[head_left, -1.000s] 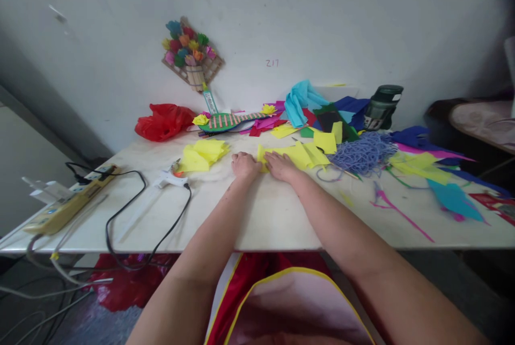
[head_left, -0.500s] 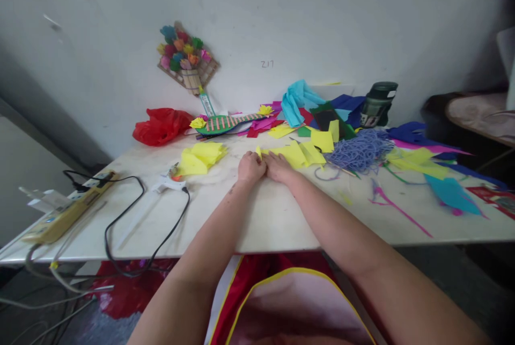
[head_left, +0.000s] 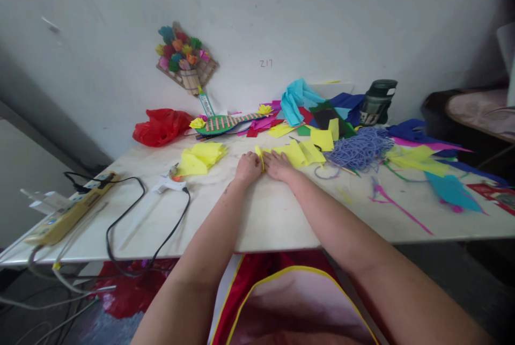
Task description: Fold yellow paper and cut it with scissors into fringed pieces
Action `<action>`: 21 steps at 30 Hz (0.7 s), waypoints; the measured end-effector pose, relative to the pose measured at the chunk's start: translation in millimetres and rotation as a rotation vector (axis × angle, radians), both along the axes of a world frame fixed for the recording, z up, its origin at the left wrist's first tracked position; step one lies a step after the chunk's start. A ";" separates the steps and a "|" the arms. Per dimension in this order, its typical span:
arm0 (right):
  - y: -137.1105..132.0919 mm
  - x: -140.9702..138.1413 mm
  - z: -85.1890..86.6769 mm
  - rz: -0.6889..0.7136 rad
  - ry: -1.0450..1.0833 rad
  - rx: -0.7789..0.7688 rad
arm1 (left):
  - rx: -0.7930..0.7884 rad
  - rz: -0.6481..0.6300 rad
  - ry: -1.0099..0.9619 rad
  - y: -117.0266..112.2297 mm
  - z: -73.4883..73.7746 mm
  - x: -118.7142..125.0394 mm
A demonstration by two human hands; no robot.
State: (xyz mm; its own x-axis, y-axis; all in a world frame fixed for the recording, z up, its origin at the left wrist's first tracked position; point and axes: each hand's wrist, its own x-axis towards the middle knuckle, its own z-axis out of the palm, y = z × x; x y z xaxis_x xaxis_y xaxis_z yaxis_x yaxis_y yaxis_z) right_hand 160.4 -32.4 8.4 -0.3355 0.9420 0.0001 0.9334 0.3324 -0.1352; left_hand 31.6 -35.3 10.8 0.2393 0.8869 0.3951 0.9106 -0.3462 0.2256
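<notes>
My left hand [head_left: 249, 167] is closed, its fingers pinching the raised left edge of a yellow crepe paper strip [head_left: 296, 153]. Flat on that strip, just to the right, lies my right hand [head_left: 278, 165] with its fingers stretched out. The strip runs on to the right from under the hand, and part of it is covered. Further left, a stack of yellow paper pieces [head_left: 201, 158] rests on the table. Behind the hands lies a green guitar-shaped piece [head_left: 225, 124] with pink strips across it and yellow paper flowers at its ends.
A white glue gun [head_left: 171, 184] with a black cord and a power strip [head_left: 66, 211] lie at the left. A red plastic bag [head_left: 161, 126] is at the back. Tangled purple string [head_left: 358, 150], coloured paper scraps and a dark jar [head_left: 378, 102] stand right.
My left hand has drawn slightly to the left, and a taller yellow edge shows between the hands. My right hand stays flat on the paper, its fingers a little more spread.
</notes>
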 end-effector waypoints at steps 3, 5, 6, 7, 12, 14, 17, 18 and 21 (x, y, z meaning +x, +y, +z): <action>-0.1 0.2 0.4 -0.001 -0.010 -0.010 | -0.022 0.010 0.025 -1.4 1.0 -0.1; -0.3 0.3 1.2 -0.001 -0.012 -0.018 | -0.026 0.014 0.036 -2.7 1.5 0.3; -0.5 0.4 1.8 -0.001 -0.011 -0.022 | -0.024 0.012 0.041 -3.5 1.7 0.5; -0.6 0.6 2.5 0.000 -0.009 -0.028 | -0.023 0.010 0.047 -4.4 1.9 0.7; -0.5 3.9 5.7 0.019 -0.011 -0.046 | -0.021 0.005 0.062 -8.0 3.1 1.5; 0.8 5.8 5.6 0.031 0.000 -0.051 | -0.023 0.006 0.066 -8.7 3.7 1.6; 4.8 8.4 3.2 0.038 0.025 -0.041 | -0.029 0.003 0.084 -9.8 5.0 2.0; 6.5 9.1 2.1 0.033 0.033 -0.037 | -0.030 0.003 0.092 -10.4 5.6 2.3; 11.9 11.0 -1.3 0.006 0.057 -0.029 | -0.032 0.004 0.123 -12.9 7.6 3.0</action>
